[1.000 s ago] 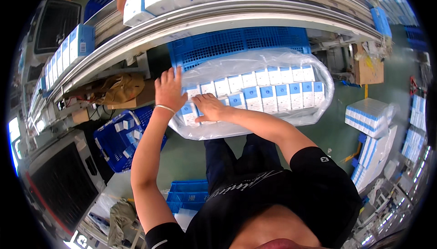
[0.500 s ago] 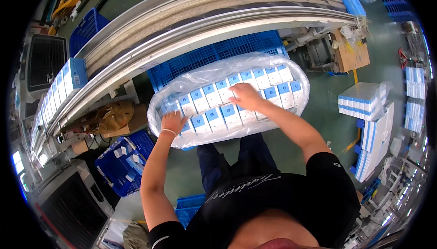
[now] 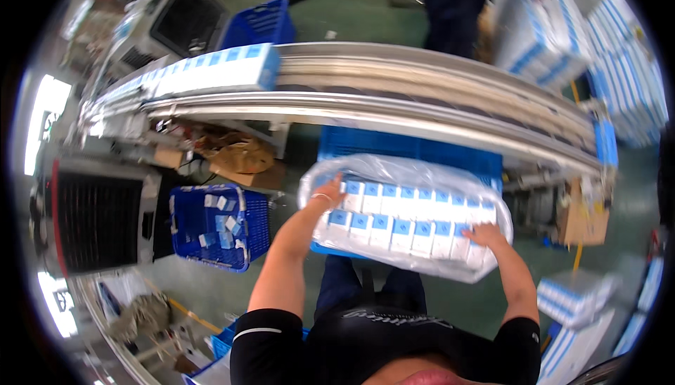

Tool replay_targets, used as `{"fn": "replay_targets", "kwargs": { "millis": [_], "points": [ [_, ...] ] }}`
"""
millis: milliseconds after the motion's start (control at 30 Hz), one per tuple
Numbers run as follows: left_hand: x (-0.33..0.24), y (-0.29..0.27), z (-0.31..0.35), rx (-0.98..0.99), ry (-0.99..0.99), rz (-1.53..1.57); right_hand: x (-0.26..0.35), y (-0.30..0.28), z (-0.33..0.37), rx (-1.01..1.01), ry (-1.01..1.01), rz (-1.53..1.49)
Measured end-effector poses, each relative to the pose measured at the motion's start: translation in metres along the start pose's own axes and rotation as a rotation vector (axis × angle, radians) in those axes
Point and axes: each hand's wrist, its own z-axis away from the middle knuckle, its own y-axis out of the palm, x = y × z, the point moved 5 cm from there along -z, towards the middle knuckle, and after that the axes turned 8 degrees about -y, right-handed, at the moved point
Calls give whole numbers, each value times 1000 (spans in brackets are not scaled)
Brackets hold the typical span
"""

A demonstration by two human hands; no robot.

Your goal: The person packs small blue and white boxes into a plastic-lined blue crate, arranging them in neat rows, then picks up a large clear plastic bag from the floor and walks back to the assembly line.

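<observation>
Two rows of small white-and-blue boxes [image 3: 402, 229] stand side by side inside a clear plastic bag [image 3: 394, 253], whose mouth spreads wide around them. Blue plastic shows beneath the bag. My left hand [image 3: 330, 189] is at the left end of the rows, fingers stretched out against the end boxes. At the right end, my right hand [image 3: 486, 234] touches the tops of the front-row boxes with its fingers apart. Neither hand lifts a box.
Beyond the bag runs a conveyor [image 3: 422, 79] carrying a row of boxes [image 3: 218, 72] on its left part. A blue basket [image 3: 257, 227] with several loose boxes stands left. Wrapped box stacks [image 3: 562, 300] stand right. Across the conveyor, another person [image 3: 450, 9] stands beside wrapped packs.
My view has swung left. My right hand has moved from the middle of the rows to their right end. My left hand stays at the left end, now farther back.
</observation>
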Motion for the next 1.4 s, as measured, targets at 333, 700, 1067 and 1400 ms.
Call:
{"fn": "replay_targets", "kwargs": {
  "millis": [333,700,1067,1400],
  "points": [
    [-7,-181,99,-791,233,476,198,-225,57,-948,-654,-478],
    [213,-456,49,-820,-612,108,246,-345,24,-1593,-127,-371],
    [163,-445,-5,-465,-267,489,264,-410,-55,-992,-482,-821],
    [13,-377,65,-988,151,556,264,-409,-9,-1080,-498,-926]
  ]
}}
